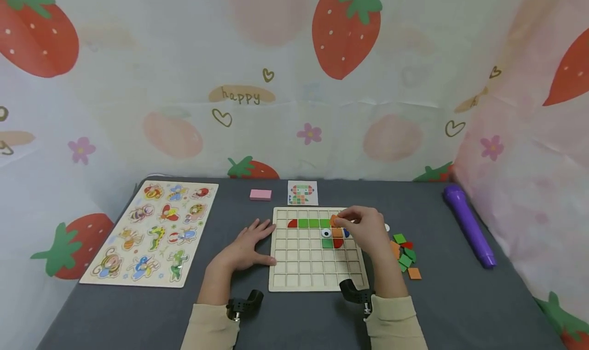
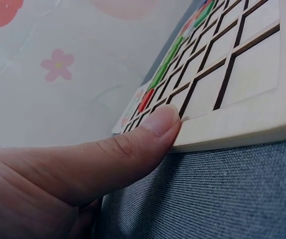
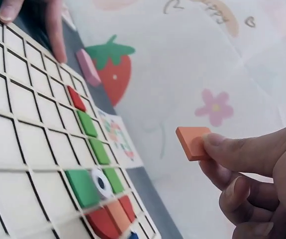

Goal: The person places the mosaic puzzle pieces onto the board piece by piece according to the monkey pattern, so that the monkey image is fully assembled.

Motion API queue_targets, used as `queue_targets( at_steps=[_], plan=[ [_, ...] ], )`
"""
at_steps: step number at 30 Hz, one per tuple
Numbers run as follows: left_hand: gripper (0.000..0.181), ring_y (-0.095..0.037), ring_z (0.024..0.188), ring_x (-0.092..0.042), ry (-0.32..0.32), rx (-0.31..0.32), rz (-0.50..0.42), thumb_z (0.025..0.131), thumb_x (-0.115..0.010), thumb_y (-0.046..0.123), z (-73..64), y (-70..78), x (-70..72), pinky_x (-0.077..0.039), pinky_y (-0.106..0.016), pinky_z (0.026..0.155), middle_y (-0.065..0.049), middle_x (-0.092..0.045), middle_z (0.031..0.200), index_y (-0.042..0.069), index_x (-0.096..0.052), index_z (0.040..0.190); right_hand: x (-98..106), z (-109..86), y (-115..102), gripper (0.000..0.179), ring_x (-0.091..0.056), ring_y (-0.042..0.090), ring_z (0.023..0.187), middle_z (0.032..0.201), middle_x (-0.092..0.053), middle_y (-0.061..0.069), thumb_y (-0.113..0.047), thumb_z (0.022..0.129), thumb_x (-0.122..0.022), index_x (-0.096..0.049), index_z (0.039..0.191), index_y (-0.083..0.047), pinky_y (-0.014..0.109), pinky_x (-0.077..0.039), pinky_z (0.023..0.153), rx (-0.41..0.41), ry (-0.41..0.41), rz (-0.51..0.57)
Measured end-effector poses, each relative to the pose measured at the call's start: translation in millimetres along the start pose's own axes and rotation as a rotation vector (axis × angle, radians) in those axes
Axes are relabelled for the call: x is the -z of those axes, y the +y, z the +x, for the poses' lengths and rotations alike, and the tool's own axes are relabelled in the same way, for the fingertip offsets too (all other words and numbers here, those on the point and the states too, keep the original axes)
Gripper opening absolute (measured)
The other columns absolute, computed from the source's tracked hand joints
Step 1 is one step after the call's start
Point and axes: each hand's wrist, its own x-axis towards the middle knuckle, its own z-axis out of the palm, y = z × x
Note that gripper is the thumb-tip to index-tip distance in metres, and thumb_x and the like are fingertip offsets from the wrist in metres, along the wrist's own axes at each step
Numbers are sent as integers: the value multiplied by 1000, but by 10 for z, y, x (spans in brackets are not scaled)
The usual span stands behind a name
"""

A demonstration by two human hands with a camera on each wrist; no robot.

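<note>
Between thumb and fingers of my right hand [image 1: 367, 230] I pinch an orange square tile [image 3: 190, 143], held above the upper right of a wooden grid board [image 1: 299, 270]. On the board's upper row lie a red tile [image 1: 292, 223] and several green tiles [image 1: 314, 223]. Below them are a round eye tile [image 1: 326, 233], an orange tile [image 1: 337, 233], a teal-green tile [image 1: 327, 243] and a red rounded tile [image 1: 338, 243]. My left hand [image 1: 244, 246] rests with spread fingers at the board's left edge, its thumb [image 2: 150, 127] against the rim.
Loose coloured tiles [image 1: 406, 258] lie right of the board. Behind it are a pattern card [image 1: 302, 193] and a pink block [image 1: 261, 195]. An insect picture board [image 1: 152, 232] lies at left, a purple cylinder [image 1: 469, 226] at right. A strawberry-print curtain [image 1: 285, 145] stands behind the table.
</note>
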Motion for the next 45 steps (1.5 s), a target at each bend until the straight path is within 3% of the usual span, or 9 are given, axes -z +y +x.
queue_targets(
  at_steps=[4, 12, 19, 26, 35, 45],
  plan=[
    [96, -32, 158, -4, -5, 2, 0, 80, -84, 43, 5, -1, -3, -10, -62, 124, -3, -21, 169, 22, -34, 159, -177, 63, -50, 14, -62, 19, 80, 97, -74, 3, -26, 91, -77, -78, 99, -15, 30, -50, 61, -8, -38, 18],
    [96, -33, 158, -3, -2, 8, -12, 81, -83, 43, 8, -19, -9, -12, -64, 123, -3, -20, 169, 23, -33, 160, -580, 209, -107, 6, -61, 15, 75, 88, -73, -1, -22, 89, -79, -79, 92, -16, 31, -50, 62, 46, -112, 24],
    [95, -34, 158, -4, -7, 11, -1, 81, -83, 44, 2, 5, -9, -12, -65, 122, -3, -20, 169, 23, -34, 159, -835, 298, -121, 7, -61, 14, 75, 82, -71, -2, -23, 87, -81, -79, 89, -17, 29, -50, 65, 20, -148, 12],
    [95, -34, 158, -5, -2, 4, 10, 80, -83, 45, 12, 13, 0, -13, -65, 122, -4, -22, 169, 22, -35, 159, -959, 337, -109, 8, -62, 13, 77, 84, -72, -2, -23, 88, -80, -79, 92, -16, 30, -51, 68, 33, -154, -12],
    [95, -33, 158, -5, 5, 5, 6, 80, -84, 45, 4, -13, -5, -12, -64, 123, -3, -22, 169, 23, -35, 159, -1016, 335, -163, 4, -64, 16, 89, 92, -73, -5, -25, 90, -78, -80, 90, -20, 39, -55, 84, 59, -201, -178],
    [95, -33, 158, -5, 1, 3, 11, 80, -83, 44, 6, -16, -3, -11, -62, 124, -3, -22, 169, 22, -35, 159, -1023, 291, -203, 8, -65, 17, 88, 92, -73, -3, -24, 92, -76, -80, 96, -18, 39, -56, 82, 81, -210, -209]
  ],
)
